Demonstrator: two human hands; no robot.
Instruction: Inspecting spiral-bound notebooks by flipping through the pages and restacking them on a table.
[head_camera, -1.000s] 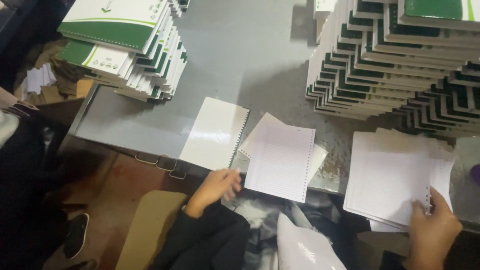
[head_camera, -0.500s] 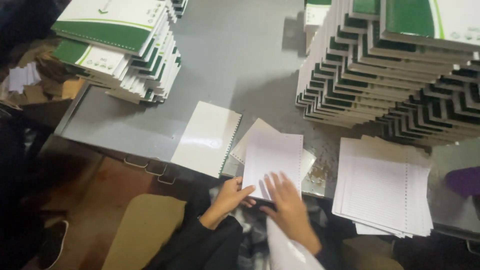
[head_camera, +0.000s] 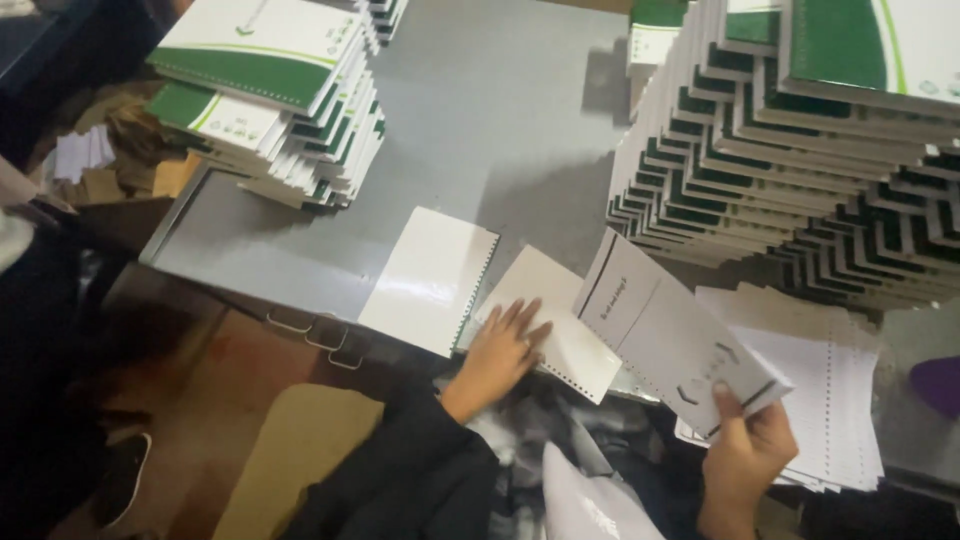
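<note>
My left hand (head_camera: 503, 345) lies flat, fingers spread, on a white punched sheet (head_camera: 565, 335) at the front edge of the grey table (head_camera: 480, 130). My right hand (head_camera: 748, 452) pinches the lower corner of a thin white pad of punched sheets (head_camera: 672, 335), lifted and tilted above the table. Under that pad lies a stack of ruled punched pages (head_camera: 815, 395). A white cover with a punched edge (head_camera: 432, 280) rests just left of my left hand.
A tall leaning stack of green-and-white notebooks (head_camera: 800, 150) fills the right back of the table. A smaller stack of the same notebooks (head_camera: 275, 100) sits at the left corner. Cardboard and paper scraps (head_camera: 95, 160) lie on the floor at left. A purple object (head_camera: 938, 385) shows at the right edge.
My right hand has taken the white pad from the middle of the table edge and lifted it to the right. My left hand has moved up and flattened on the sheet underneath.
</note>
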